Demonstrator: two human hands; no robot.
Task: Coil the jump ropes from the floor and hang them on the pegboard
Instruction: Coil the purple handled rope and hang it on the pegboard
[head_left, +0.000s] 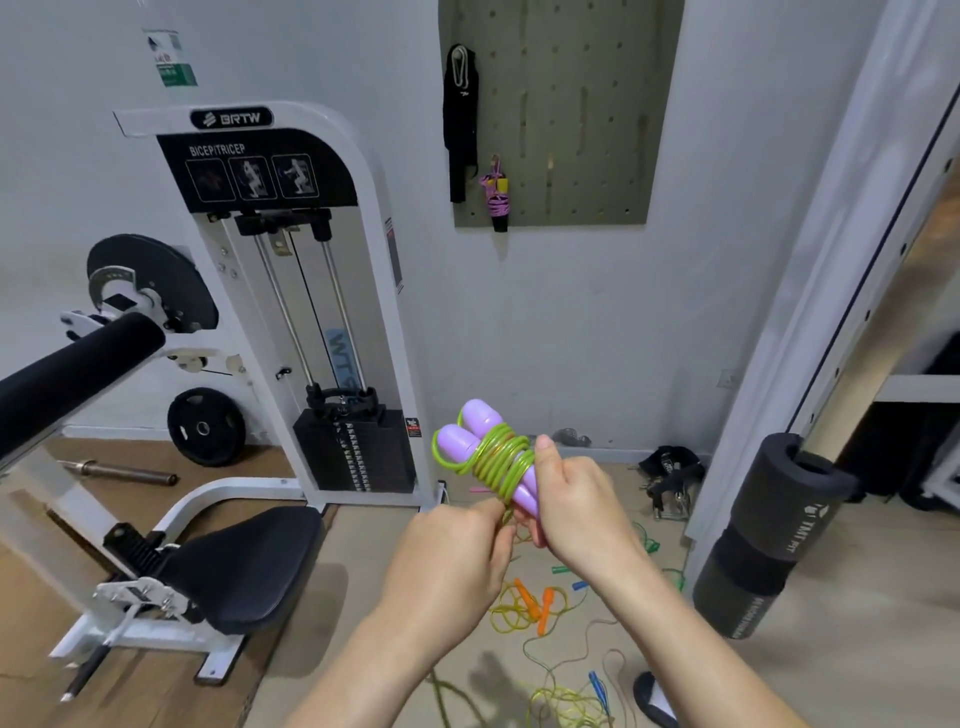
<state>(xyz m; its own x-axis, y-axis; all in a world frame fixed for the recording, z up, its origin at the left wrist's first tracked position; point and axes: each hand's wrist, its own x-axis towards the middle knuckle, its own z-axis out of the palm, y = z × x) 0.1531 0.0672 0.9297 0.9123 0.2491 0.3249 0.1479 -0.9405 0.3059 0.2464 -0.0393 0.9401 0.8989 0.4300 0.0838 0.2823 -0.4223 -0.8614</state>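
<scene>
- My right hand (576, 509) grips the lower ends of the two lilac handles (467, 431), with the thumb pressed up against the windings.
- The green cord (506, 460) is wound in several turns round both handles, which lie side by side — their rounded tips point up and to the left.
- My left hand (452, 561) pinches the loose end of that cord just below the bundle, fingers curled.
- I hold the bundle in the air in front of me, below the pegboard (582, 104) and well apart from it.
- At the pegboard's left edge hang a black bundle (460, 119) and a coiled purple rope (497, 195).
- More ropes lie loose on the floor (857, 649) under my hands — one with orange handles (535, 605), another with a blue handle (597, 686).
</scene>
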